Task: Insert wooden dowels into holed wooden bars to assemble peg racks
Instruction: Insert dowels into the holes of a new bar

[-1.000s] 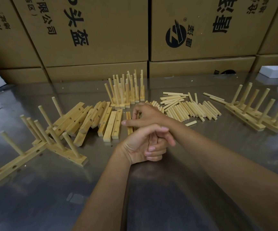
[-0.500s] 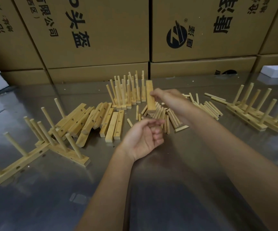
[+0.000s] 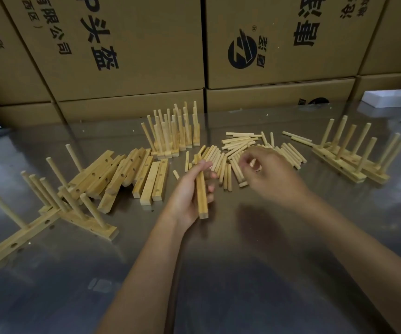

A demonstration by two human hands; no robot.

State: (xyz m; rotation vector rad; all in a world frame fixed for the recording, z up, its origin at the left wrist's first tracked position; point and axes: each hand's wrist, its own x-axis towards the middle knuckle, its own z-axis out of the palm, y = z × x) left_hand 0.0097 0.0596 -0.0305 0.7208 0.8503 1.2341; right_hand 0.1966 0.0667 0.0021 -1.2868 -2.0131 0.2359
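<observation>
My left hand (image 3: 186,192) grips a holed wooden bar (image 3: 202,203) by its middle, held off the table with its near end pointing toward me. My right hand (image 3: 275,175) hovers, blurred, over the pile of loose dowels (image 3: 236,143). Its fingers are curled and pinch what looks like a single dowel (image 3: 253,163). Several empty holed bars (image 3: 147,180) lie in a row to the left of my left hand.
Finished peg racks stand at the left (image 3: 50,214), back centre (image 3: 175,139) and right (image 3: 348,165) of the shiny metal table (image 3: 243,273). Printed cardboard boxes (image 3: 127,56) wall off the back. White foam pieces (image 3: 385,98) lie at the far right.
The bar passed from my right hand into my left hand, which now grips it nearer to me. My right hand moved right, over the dowel pile.
</observation>
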